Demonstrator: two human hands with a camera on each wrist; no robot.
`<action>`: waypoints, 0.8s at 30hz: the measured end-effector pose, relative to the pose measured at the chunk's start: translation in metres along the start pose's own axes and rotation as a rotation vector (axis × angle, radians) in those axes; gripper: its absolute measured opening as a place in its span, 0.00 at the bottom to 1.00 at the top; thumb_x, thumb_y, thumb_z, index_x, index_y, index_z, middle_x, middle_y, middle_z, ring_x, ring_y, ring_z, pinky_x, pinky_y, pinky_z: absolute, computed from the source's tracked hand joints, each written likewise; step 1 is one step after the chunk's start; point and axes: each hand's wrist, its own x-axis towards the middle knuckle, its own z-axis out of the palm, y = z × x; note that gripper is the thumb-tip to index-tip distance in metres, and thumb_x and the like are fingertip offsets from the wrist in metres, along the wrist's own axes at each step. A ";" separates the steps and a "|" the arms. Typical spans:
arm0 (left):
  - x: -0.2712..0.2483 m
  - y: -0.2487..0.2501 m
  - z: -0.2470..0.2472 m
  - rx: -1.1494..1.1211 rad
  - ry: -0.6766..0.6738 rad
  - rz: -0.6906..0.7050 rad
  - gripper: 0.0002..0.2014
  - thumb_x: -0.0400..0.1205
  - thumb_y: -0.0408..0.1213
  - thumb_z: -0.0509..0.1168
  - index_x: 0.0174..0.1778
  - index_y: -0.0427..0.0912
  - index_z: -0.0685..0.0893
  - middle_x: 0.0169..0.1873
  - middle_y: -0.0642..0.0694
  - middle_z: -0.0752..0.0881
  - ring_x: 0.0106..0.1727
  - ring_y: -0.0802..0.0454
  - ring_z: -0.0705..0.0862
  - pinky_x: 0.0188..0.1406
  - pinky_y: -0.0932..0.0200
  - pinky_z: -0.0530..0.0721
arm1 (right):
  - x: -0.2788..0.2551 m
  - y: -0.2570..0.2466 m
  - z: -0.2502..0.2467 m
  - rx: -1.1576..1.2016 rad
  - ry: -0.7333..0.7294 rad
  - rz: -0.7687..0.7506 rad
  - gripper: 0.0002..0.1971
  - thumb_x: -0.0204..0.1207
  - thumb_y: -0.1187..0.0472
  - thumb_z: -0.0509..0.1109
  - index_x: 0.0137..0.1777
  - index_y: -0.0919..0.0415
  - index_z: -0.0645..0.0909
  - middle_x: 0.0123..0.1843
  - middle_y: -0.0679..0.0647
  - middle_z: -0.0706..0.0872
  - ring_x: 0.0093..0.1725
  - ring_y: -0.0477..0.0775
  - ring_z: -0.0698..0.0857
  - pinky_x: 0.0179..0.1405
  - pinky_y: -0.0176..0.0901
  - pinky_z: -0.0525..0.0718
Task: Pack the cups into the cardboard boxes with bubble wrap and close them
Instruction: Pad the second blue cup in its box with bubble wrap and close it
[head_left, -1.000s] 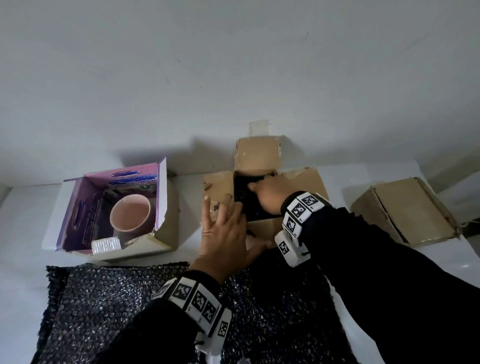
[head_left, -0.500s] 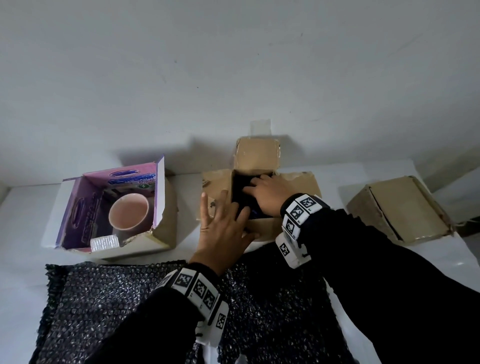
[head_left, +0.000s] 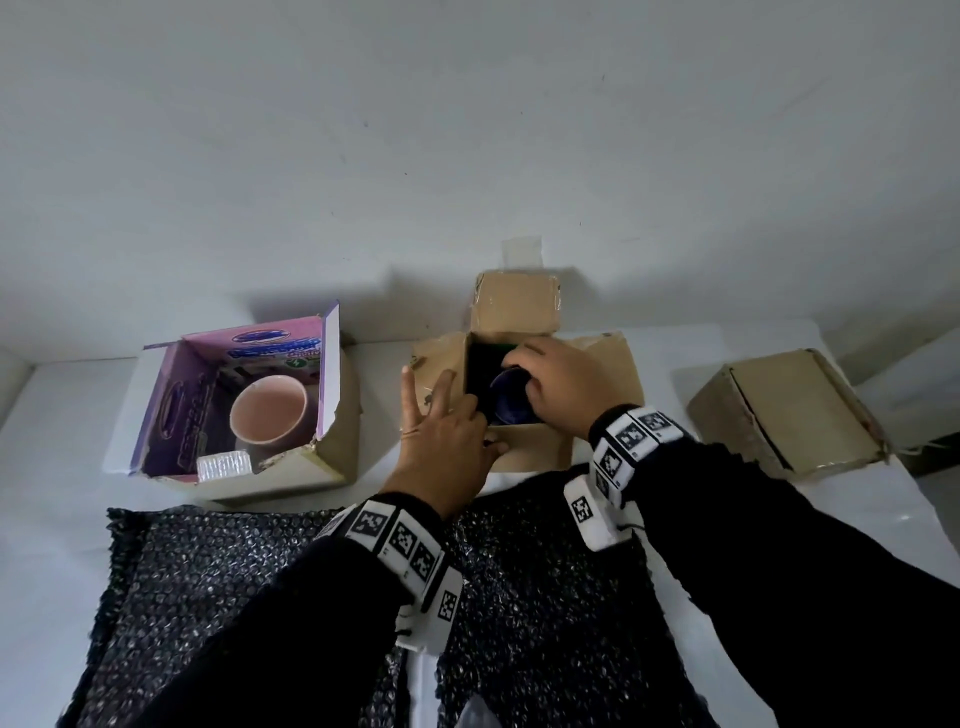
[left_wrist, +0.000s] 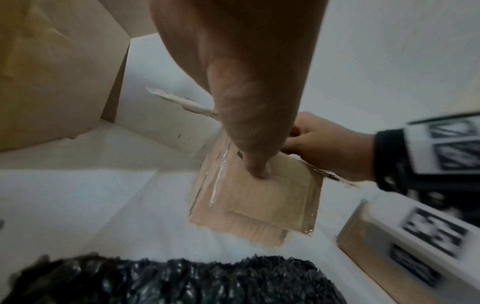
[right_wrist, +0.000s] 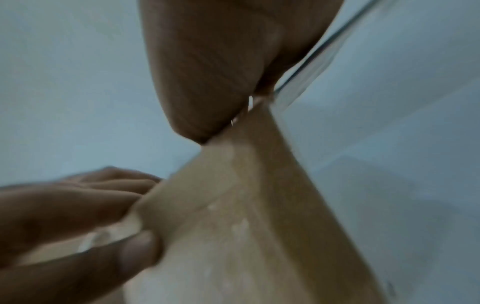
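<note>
- Leftmost in the head view, a purple-lined box (head_left: 244, 405) stands open with a pink cup (head_left: 269, 409) upright inside.
- Next, the left hand (head_left: 441, 436) rests on the middle cardboard box (head_left: 524, 441), fingers spread and straight; only its wrist view shows the thumb (left_wrist: 255, 160) pressing the taped front flap (left_wrist: 267, 197).
- Inside that box sits a dark blue cup (head_left: 511, 397) (hidden from both wrist cameras), gripped by the right hand (head_left: 563, 387).
- Further right, a closed cardboard box (head_left: 789, 410) lies apart.
- Black bubble wrap (head_left: 234, 582) spreads along the near edge.
</note>
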 end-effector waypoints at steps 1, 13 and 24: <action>0.000 -0.001 0.002 -0.025 0.012 0.001 0.25 0.84 0.62 0.51 0.57 0.49 0.85 0.65 0.53 0.79 0.83 0.39 0.56 0.74 0.22 0.32 | -0.013 -0.001 -0.002 0.036 0.111 -0.017 0.19 0.71 0.68 0.62 0.60 0.57 0.83 0.59 0.54 0.84 0.56 0.57 0.81 0.51 0.50 0.81; -0.045 0.010 0.019 -0.463 0.422 0.072 0.16 0.77 0.50 0.66 0.57 0.49 0.85 0.63 0.49 0.82 0.66 0.43 0.77 0.59 0.45 0.75 | -0.200 -0.017 0.061 -0.032 -0.115 0.151 0.21 0.70 0.33 0.66 0.57 0.44 0.83 0.60 0.43 0.82 0.61 0.52 0.78 0.59 0.52 0.72; -0.101 0.018 0.028 -1.392 0.101 -0.035 0.47 0.66 0.63 0.76 0.79 0.58 0.63 0.67 0.54 0.80 0.65 0.62 0.81 0.63 0.61 0.80 | -0.181 -0.049 0.006 0.753 0.394 0.523 0.04 0.80 0.58 0.71 0.46 0.57 0.80 0.42 0.49 0.86 0.43 0.45 0.83 0.45 0.39 0.79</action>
